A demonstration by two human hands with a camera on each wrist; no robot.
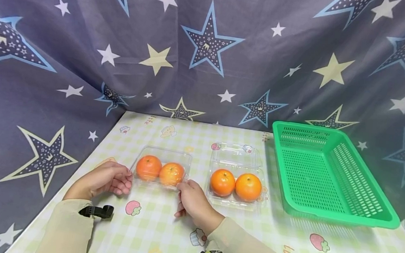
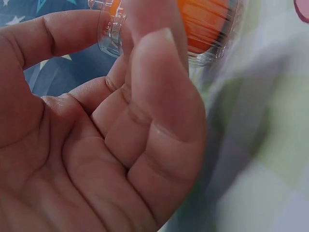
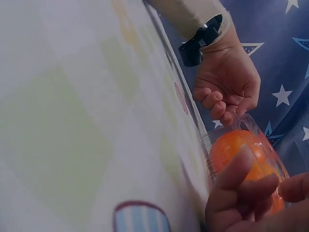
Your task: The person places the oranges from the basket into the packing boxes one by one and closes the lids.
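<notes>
Between both hands, the closed clear box (image 1: 161, 170) of oranges sits; left hand (image 1: 106, 180) and right hand (image 1: 192, 199) fingers pinch its ends, an open box (image 1: 235, 178) and green basket (image 1: 329, 175) beyond the right fingers.

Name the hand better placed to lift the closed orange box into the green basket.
Right. The right hand touches the closed box on the side facing the green basket; the left hand is on the far side.

Table (image 1: 162, 236) with checked, cartoon-printed cloth.
On it lie a shut clear box (image 1: 161, 170) of two oranges at left centre, an open clear box (image 1: 235, 179) of two oranges just right of it, and a green basket (image 1: 329, 175) at the right, apart from both boxes.
</notes>
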